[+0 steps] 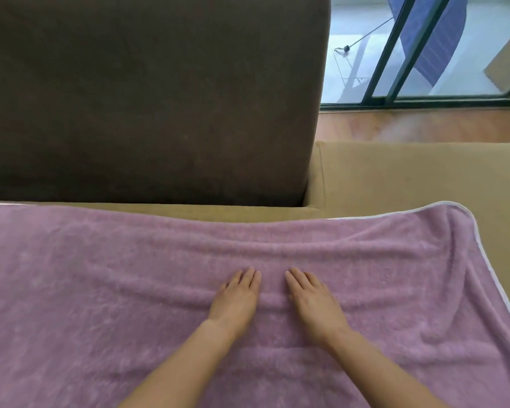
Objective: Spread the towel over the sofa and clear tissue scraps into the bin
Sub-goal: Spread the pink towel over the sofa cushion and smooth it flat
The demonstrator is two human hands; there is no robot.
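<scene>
While flat, hands (pixel 274 298) mid-towel (pixel 100 290).

Lilac towel (pixel 130 290) with white edging, spread rumpled over tan sofa (pixel 409 175)

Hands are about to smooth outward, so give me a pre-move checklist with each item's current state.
1. Left hand flat and open on the towel: ok.
2. Right hand flat and open on it: ok.
3. Towel free of wrinkles: not ok, ridges run across beyond the fingertips.
4. Towel's right corner lying flat: not ok, it is puckered.
5. Tissue scraps and bin located: cannot tell, neither in view.
</scene>
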